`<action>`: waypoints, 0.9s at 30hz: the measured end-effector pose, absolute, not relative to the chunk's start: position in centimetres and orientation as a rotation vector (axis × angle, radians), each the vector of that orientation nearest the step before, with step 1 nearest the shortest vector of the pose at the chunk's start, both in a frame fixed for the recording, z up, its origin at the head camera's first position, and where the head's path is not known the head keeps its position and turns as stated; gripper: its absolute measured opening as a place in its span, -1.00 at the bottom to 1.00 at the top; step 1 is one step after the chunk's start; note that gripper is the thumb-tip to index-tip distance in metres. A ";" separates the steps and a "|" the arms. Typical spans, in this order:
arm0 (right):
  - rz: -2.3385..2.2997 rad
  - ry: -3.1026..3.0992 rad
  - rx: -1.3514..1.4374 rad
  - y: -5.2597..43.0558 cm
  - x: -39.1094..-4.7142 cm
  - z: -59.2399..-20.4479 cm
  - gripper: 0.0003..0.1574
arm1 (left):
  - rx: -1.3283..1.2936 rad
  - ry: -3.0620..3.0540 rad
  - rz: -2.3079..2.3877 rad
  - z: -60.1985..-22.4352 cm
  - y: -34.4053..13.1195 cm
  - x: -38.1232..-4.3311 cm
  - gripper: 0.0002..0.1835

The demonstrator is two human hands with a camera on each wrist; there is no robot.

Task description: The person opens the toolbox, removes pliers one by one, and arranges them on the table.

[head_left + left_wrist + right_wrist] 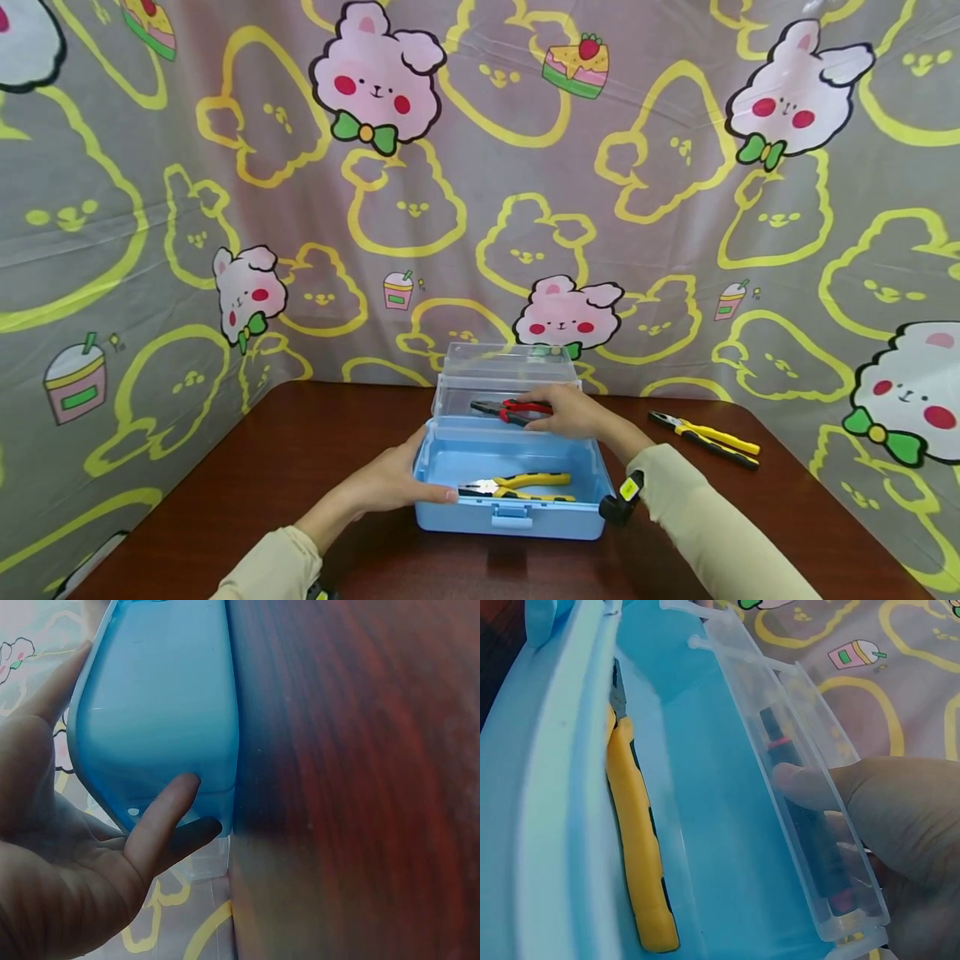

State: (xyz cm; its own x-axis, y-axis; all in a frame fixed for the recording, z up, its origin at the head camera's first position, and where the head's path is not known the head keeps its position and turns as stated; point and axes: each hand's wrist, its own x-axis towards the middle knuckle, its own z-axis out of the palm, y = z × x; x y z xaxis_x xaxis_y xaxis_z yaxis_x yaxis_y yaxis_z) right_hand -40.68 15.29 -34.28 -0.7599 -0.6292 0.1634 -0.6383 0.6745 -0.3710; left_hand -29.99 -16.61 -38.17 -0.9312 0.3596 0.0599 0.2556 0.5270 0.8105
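Note:
A light blue toolbox (pixel 450 518) with a clear plastic lid (pixel 495 360) stands opened on the table. My left hand (pixel 386 477) holds its left side, thumb over the front rim; in the left wrist view fingertips (pixel 180 791) touch the outer side wall. At the clear upper tray (pixel 746 675), my right hand (pixel 573 412) grips red-and-black pliers (pixel 521 406) by the handles. Through the tray's cloudy plastic the right wrist view shows them only partly. Yellow-and-black pliers (pixel 528 481) lie in the box's lower compartment, near the front wall.
Another pair of yellow-and-black pliers (pixel 712 437) lies on the dark wooden table (pixel 262 467), right of the box. A patterned curtain (pixel 480 208) hangs behind and at both sides. The box's latch (pixel 512 518) faces the front.

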 end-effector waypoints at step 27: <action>1.047 -2.862 0.909 16.1 -39.3 -32.7 -0.40 | 0.518 2.652 1.374 -38.2 -16.6 -29.9 0.31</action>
